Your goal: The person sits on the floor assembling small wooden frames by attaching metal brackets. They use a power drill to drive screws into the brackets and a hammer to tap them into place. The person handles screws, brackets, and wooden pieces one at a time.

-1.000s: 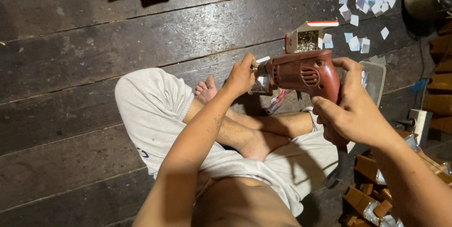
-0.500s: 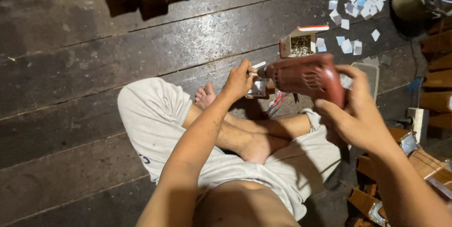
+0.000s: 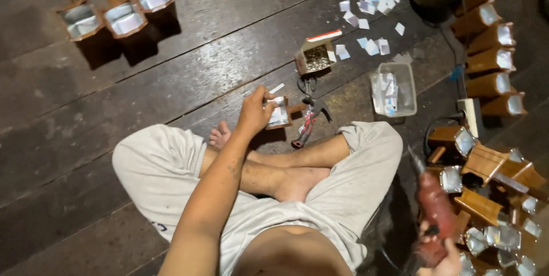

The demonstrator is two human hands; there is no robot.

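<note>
I sit cross-legged on a dark plank floor (image 3: pixel 114 81). My left hand (image 3: pixel 255 110) is raised in front of me and grips a small brown wooden piece with a shiny foil face (image 3: pixel 280 113). At the lower right my right hand (image 3: pixel 443 256) holds a red power drill (image 3: pixel 436 207) low beside my knee, its bit pointing up and away. A hammer with a red handle (image 3: pixel 309 118) and a pair of scissors (image 3: pixel 307 86) lie on the floor just beyond my shins.
An open small box of nails (image 3: pixel 315 56) and a clear plastic tub (image 3: pixel 393 88) sit ahead. White paper squares (image 3: pixel 366 1) are scattered at the back. Wooden foil-lined pieces stand at the far left (image 3: pixel 111 10) and crowd the right side (image 3: pixel 492 156).
My right hand has swung the drill away from the wooden piece, down to my right side. The left hand still holds the piece. The view has tilted and widened.
</note>
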